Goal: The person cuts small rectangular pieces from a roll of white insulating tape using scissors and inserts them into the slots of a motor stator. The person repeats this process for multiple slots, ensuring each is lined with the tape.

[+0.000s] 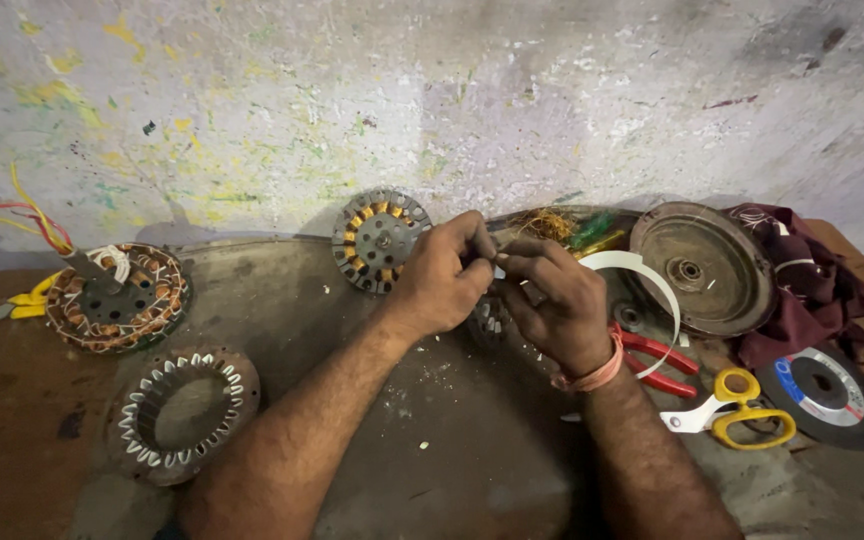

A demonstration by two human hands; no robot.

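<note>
My left hand (442,275) and my right hand (557,300) meet at the middle of the floor, fingertips pinched together on a thin white strip (642,275) that curls away to the right. Under the hands lies a round metal stator (487,320), mostly hidden by them. A pink band circles my right wrist.
A copper-wound stator (380,240) leans against the paint-flecked wall. Another wound stator (117,295) with red and yellow wires and an empty stator ring (182,410) lie at left. Right: a round metal cover (704,268), red-handled pliers (657,362), yellow scissors (742,412), a grinding disc (822,395), maroon cloth (802,285).
</note>
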